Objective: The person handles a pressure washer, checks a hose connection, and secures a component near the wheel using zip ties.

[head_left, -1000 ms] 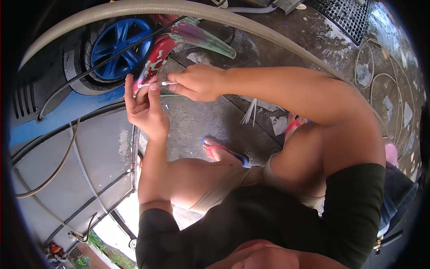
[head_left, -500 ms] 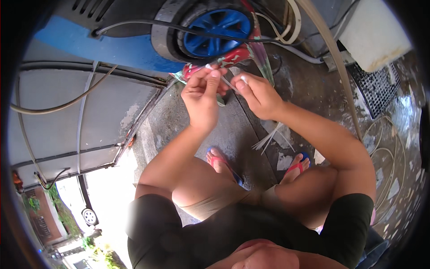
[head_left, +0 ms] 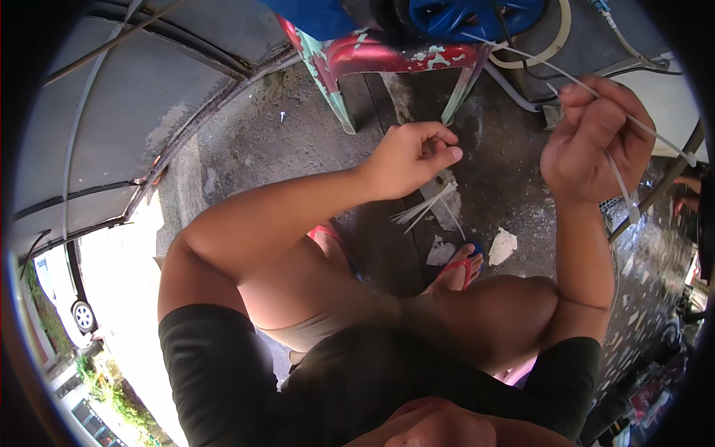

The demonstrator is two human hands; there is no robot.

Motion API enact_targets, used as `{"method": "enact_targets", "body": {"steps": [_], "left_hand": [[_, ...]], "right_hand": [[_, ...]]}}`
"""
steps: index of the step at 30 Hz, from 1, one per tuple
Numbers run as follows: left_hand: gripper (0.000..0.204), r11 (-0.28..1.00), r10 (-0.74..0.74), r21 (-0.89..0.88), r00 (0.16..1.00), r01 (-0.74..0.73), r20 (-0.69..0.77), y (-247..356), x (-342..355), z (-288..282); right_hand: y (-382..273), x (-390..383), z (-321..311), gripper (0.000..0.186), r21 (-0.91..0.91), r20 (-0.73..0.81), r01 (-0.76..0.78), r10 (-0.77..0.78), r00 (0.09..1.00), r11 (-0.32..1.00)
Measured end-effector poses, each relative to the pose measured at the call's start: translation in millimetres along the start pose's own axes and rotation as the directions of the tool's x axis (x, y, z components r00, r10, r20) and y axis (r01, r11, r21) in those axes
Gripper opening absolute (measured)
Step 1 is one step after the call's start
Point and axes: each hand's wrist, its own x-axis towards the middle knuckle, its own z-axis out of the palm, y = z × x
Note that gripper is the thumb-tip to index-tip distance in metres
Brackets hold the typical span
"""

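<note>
My right hand [head_left: 596, 141], raised at the right, pinches two white cable ties between thumb and fingers. One long cable tie [head_left: 662, 138] crosses the hand slantwise, its thin tail reaching up toward the blue wheel. The other cable tie [head_left: 633, 213] shows its head end hanging down past the palm. In the middle, my left hand [head_left: 410, 160] is loosely curled, with a gap between thumb and forefinger and nothing visible in it. Below it, several more white cable ties [head_left: 423, 210] lie in a loose bunch on the floor, near my right foot.
A worn red and green plastic stool [head_left: 372, 56] stands ahead, below a machine's blue wheel [head_left: 477, 21]. Grey metal panels [head_left: 171, 89] are at the left. A hose [head_left: 570, 30] loops at the upper right. Paper-like scraps [head_left: 503, 246] lie on the wet floor.
My hands were close together by the wheel, with a white cable tie between them. Now they are apart: the right has swung right with two ties, the left has come down. The view has shifted.
</note>
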Motion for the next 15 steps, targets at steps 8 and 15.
{"method": "enact_targets", "body": {"steps": [8, 15], "left_hand": [[0.03, 0.998, -0.027, 0.046, 0.995, 0.032, -0.095, -81, 97, -46], [0.053, 0.198, 0.072, -0.941, 0.962, -0.274, -0.265, -55, 144, -34]], "right_hand": [[23, 2, 35, 0.024, -0.304, 0.088, 0.091, -0.067, 0.994, 0.948], [20, 37, 3, 0.038, -0.387, 0.169, 0.228, -0.175, 0.97, 0.893]]}}
